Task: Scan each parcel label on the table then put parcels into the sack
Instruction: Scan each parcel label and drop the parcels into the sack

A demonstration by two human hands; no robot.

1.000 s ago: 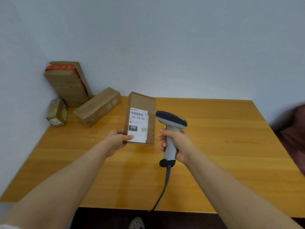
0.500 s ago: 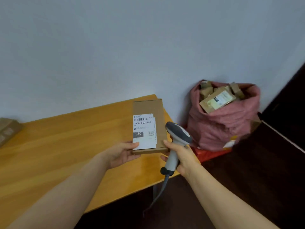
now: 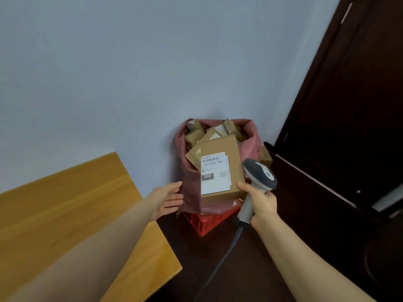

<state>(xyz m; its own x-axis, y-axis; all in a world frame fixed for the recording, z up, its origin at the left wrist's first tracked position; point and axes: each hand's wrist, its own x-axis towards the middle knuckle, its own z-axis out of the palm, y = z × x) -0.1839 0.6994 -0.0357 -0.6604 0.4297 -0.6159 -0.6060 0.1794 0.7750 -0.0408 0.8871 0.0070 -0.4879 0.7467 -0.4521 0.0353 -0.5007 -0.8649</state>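
Before the sack [image 3: 192,192], the parcel [image 3: 224,149] stands with its long axis roughly upright, label [image 3: 214,173] facing me, barcode end up. My right hand [image 3: 262,203] grips the scanner [image 3: 259,175] right of the sack, thumb touching the parcel's lower corner. My left hand [image 3: 166,198] is spread open, empty, beside the sack's left wall.

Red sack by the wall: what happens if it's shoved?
The sack probably dents rather than slides: its cloth wall sags and creases. Stuffed with parcels to the rim, it likely feels heavy. Perched on the red crate, it may tip.
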